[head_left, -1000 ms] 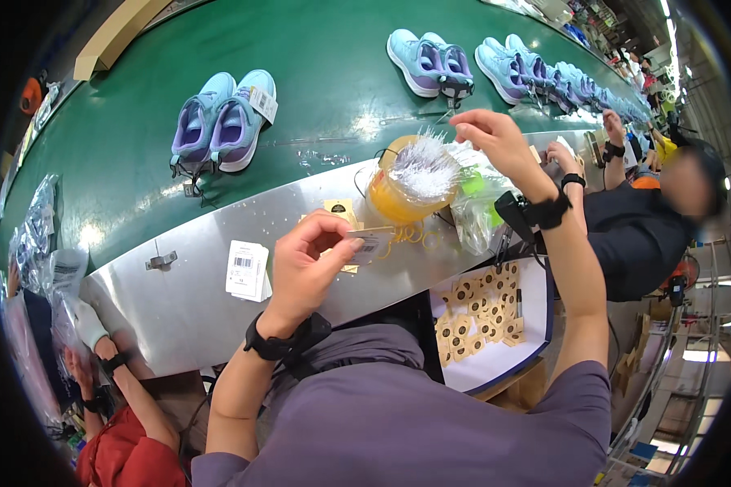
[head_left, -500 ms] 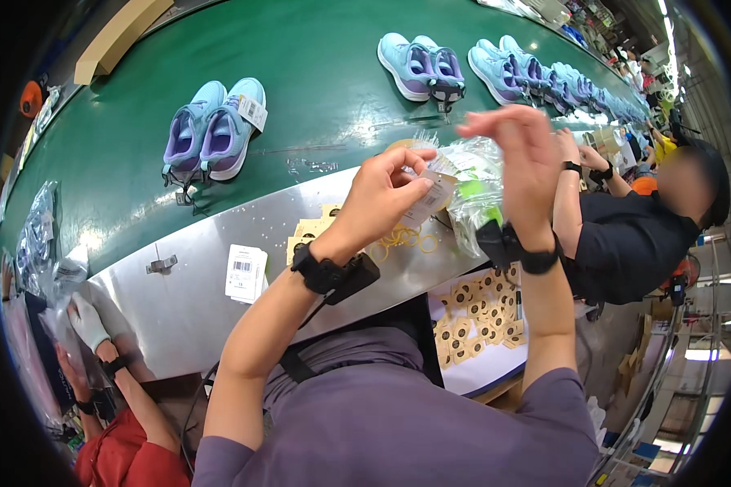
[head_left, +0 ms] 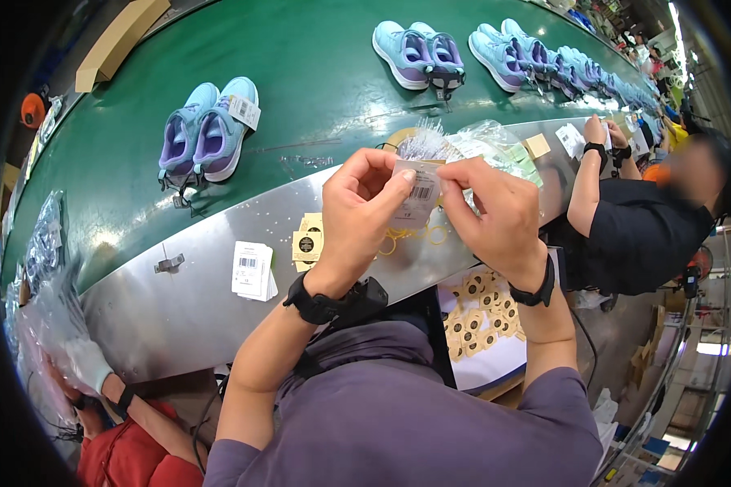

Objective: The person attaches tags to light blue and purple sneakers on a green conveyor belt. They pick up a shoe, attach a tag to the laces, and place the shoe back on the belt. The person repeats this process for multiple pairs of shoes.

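Observation:
My left hand (head_left: 364, 213) and my right hand (head_left: 495, 216) are raised together over the metal ledge (head_left: 219, 312), both pinching a small white barcode tag (head_left: 415, 197) between fingertips. Just behind the tag lies a bundle of thin clear plastic fasteners (head_left: 424, 144) in a yellow tub, with clear bags (head_left: 495, 142) beside it. Below my hands, yellow round-logo cards (head_left: 306, 243) and loose yellow rings (head_left: 414, 237) rest on the ledge. A pair of light blue and purple shoes (head_left: 207, 131) with a hang tag sits on the green conveyor belt (head_left: 300, 89) to the left.
More shoe pairs (head_left: 421, 54) ride the belt toward the far right. A stack of white barcode labels (head_left: 252, 270) lies on the ledge. A tray of round stickers (head_left: 479, 321) sits below. A person in black (head_left: 642, 227) works at right; another in red (head_left: 130, 446) at lower left.
My hands have come down from the bags and fastener tub and drawn together close to me, now holding the white tag between them. The shoes on the belt have shifted slightly left.

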Motion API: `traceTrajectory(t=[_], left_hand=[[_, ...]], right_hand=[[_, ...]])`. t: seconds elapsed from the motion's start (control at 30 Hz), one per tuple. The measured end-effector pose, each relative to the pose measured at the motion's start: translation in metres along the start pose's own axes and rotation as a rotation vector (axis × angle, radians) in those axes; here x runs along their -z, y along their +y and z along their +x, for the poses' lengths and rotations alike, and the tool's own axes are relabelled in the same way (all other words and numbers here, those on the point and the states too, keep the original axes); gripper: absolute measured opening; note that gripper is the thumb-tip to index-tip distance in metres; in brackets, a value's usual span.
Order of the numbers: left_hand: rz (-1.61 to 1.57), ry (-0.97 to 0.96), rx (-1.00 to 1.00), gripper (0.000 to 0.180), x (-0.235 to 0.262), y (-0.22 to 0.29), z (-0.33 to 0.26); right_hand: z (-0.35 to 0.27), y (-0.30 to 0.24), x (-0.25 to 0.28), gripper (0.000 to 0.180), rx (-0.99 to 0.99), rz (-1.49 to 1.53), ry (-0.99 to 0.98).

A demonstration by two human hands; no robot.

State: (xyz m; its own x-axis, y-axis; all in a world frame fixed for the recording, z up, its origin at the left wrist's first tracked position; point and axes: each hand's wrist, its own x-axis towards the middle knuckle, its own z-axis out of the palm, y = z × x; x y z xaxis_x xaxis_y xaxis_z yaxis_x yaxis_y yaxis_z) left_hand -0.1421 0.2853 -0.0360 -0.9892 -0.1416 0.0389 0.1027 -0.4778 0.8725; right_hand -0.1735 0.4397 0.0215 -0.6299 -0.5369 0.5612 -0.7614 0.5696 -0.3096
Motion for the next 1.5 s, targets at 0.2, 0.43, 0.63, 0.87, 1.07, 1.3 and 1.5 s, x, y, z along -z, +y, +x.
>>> traceTrajectory(t=[0.2, 0.43, 0.63, 0.87, 1.07, 1.3, 1.5], left_hand=[[0.052, 0.002, -0.035, 0.011, -0.012, 0.000, -0.001], [0.586, -0.036, -0.497, 0.008, -0.023, -0.009, 0.010], [1.020, -0.252, -1.137, 0.018, -0.029, -0.001, 0.046], [1.193, -0.574, -1.446, 0.015, -0.064, -0.001, 0.093], [1.238, -0.975, -1.103, 0.023, -0.090, -0.009, 0.154], [1.617, -0.689, -0.525, 0.050, -0.060, -0.093, 0.287], [1.539, -0.609, -0.377, 0.043, -0.041, -0.154, 0.324]], right_hand=[[-0.001, 0.011, -0.003, 0.014, 0.073, -0.034, 0.095], [-0.007, 0.017, 0.000, 0.016, -0.069, -0.069, 0.035], [-0.011, 0.037, 0.011, 0.015, -0.309, 0.358, -0.048], [-0.012, 0.089, 0.030, 0.011, -0.649, 0.910, -0.057], [-0.002, 0.131, 0.030, 0.016, -0.182, -0.017, 0.195], [-0.010, 0.173, 0.029, 0.008, -0.435, 0.376, 0.314], [0.027, 0.203, 0.037, 0.007, -0.467, 0.550, 0.212]])
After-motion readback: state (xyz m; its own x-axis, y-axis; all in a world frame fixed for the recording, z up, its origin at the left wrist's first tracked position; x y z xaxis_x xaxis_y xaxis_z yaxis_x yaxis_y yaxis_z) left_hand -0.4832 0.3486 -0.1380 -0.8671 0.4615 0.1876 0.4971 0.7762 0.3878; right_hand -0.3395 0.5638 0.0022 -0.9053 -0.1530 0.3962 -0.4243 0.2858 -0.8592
